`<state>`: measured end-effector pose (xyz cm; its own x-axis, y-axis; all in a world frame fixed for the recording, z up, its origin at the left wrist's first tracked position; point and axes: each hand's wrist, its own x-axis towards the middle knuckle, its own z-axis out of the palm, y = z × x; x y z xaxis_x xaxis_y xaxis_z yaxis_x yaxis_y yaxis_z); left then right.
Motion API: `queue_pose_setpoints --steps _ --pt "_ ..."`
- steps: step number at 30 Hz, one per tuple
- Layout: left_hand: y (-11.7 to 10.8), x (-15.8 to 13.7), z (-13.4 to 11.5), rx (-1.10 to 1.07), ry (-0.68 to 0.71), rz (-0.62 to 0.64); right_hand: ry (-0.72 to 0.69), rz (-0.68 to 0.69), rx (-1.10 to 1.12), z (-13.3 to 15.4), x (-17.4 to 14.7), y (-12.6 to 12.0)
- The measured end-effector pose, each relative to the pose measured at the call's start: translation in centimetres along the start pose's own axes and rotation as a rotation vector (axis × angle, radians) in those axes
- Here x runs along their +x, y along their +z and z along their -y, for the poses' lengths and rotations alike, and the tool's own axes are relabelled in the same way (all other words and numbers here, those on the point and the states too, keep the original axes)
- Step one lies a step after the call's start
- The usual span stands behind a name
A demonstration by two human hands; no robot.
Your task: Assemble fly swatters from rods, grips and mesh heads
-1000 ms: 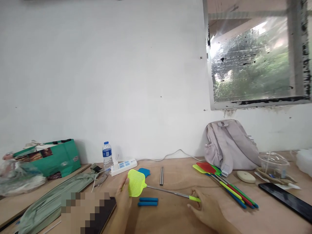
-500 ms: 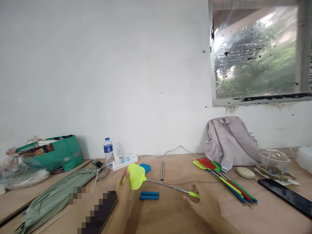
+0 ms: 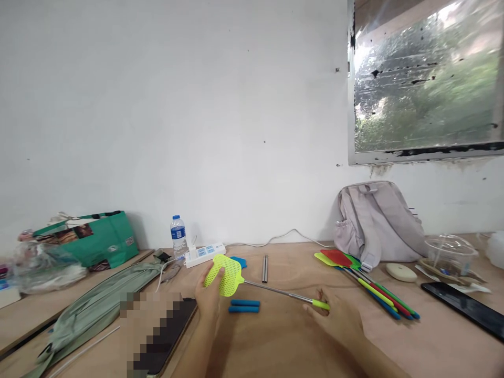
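Note:
Between my two hands a yellow-green fly swatter [image 3: 226, 276] is held above the table, its metal rod sloping down to the right. My left hand [image 3: 209, 296] grips the perforated head at its left edge, thumb across the front. At the other end, my right hand [image 3: 342, 315] has its fingers and thumb around the short yellow-green grip. Below the swatter lie two blue handle grips [image 3: 244, 306], side by side. Behind it are two metal rods [image 3: 265, 269] and a blue swatter head [image 3: 238, 261], partly hidden by the yellow-green one.
Several assembled fly swatters [image 3: 378, 294] lie at the right, before a backpack [image 3: 376, 223]. Further right are a white oval case [image 3: 400, 272], a plastic bowl [image 3: 451, 254] and a black phone [image 3: 464, 310]. A power strip [image 3: 205, 254], water bottle [image 3: 178, 233] and green bag [image 3: 106, 239] stand left.
My left thumb has come over the front of the swatter head. Both hands still hold the swatter, and the whole view has shifted slightly.

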<state>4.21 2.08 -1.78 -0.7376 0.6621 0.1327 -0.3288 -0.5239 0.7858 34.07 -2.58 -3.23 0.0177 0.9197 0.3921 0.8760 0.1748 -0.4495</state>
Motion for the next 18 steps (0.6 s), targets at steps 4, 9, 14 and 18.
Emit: queue_pose_setpoints --steps 4,9,14,18 --pt "0.2 -0.7 0.2 0.257 0.076 0.030 0.020 -0.002 -0.019 -0.4 0.2 -0.2" --pt "-0.1 -0.8 1.3 0.311 0.045 0.019 0.072 0.040 -0.048 -0.4 0.2 -0.5" --pt "-0.3 -0.5 2.5 0.271 0.063 0.068 0.089 0.051 -0.064 -0.5 0.3 -0.7" --pt "0.2 -0.9 2.0 0.244 0.043 0.040 0.079 0.047 -0.065 -0.6 0.4 -0.7"
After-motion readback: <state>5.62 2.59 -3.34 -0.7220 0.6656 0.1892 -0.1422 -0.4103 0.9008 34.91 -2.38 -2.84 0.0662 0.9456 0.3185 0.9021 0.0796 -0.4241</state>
